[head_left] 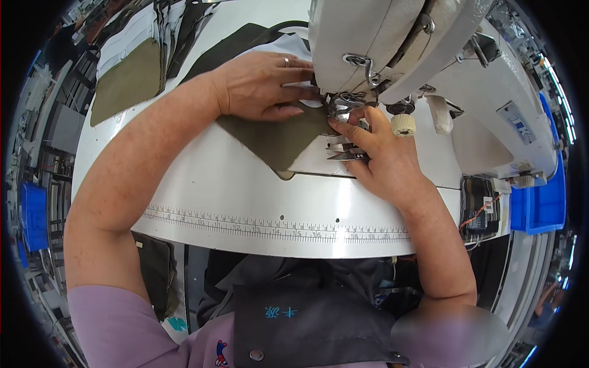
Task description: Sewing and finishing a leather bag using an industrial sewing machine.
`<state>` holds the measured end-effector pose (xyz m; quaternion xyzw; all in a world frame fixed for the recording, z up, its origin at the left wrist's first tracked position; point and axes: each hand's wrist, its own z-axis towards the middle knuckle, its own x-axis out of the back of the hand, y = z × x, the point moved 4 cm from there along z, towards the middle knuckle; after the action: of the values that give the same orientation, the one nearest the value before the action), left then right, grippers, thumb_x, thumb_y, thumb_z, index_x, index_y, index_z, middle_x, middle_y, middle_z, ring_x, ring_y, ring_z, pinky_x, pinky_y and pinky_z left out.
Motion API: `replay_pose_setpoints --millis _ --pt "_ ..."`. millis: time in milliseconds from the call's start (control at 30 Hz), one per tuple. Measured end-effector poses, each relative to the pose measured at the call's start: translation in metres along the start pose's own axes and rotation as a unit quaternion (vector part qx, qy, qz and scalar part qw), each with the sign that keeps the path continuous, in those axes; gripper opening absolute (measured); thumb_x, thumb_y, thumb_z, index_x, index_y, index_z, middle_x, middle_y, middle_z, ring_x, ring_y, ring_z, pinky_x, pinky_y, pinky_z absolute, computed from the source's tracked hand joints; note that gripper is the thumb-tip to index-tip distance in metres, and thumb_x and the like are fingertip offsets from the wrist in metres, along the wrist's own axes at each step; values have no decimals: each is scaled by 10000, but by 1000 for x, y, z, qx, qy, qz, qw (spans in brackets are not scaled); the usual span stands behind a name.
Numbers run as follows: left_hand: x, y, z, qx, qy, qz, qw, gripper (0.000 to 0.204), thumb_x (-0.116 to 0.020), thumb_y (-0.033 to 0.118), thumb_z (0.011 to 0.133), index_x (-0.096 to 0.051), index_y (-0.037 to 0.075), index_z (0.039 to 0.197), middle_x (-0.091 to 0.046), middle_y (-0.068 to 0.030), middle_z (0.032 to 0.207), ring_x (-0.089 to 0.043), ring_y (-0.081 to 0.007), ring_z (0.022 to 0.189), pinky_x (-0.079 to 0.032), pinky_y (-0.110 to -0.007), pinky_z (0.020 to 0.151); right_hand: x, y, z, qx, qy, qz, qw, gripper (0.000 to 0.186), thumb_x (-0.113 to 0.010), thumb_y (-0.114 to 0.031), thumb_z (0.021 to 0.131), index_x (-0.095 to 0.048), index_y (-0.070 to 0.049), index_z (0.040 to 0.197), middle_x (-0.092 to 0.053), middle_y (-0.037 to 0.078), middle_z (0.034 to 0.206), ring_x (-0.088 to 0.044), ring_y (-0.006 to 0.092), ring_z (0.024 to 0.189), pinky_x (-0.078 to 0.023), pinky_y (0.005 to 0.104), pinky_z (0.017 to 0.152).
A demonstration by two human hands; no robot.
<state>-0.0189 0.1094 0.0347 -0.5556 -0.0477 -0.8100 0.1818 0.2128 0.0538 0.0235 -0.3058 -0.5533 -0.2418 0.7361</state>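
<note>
My left hand [261,87] lies flat with fingers stretched out over an olive fabric piece [279,141], its fingertips close to the needle area of a white sewing machine [343,34]. Dark and white cloth layers show beyond that hand. My right hand [392,150] is curled around a small pair of thread snips [345,153], whose blades point left over the table. The thumb and forefinger of this hand touch the fabric's edge beside the metal presser foot [345,105]. The fingers hide part of the foot and the snips' handle.
A stack of olive, white and dark fabric pieces [132,73] lies at the far left. A printed ruler [276,230] runs along the table's front edge. Blue bins [543,199] stand at the right, near a dark folded bundle [480,205]. Another blue bin [34,214] is at far left.
</note>
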Motion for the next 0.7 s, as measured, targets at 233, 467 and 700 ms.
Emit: replay_pose_setpoints --millis 233,467,700 --pt "1 -9 4 4 -63 146 987 304 -652 417 971 -740 210 1175 -597 -62 1334 -624 -245 1118 -497 -386 1006 2 -3 2 -5 5 38 999 592 -771 -170 748 -674 -214 1331 -575 70 1257 -667 276 1043 -561 412 796" --pt "6 88 5 288 41 -21 956 335 -734 242 895 -728 87 1192 -668 -93 1241 -636 -298 1129 -490 -414 1029 0 2 1 2 9 39 999 551 -766 -171 772 -684 -201 1317 -571 78 1254 -666 281 1064 -568 406 831" --pt "-8 65 -4 255 51 -180 949 310 -713 70 889 -734 33 1196 -695 -100 1274 -658 -334 1138 -479 -483 1075 0 2 0 8 14 42 999 572 -765 -138 760 -679 -183 1323 -576 79 1218 -660 285 1075 -566 401 829"
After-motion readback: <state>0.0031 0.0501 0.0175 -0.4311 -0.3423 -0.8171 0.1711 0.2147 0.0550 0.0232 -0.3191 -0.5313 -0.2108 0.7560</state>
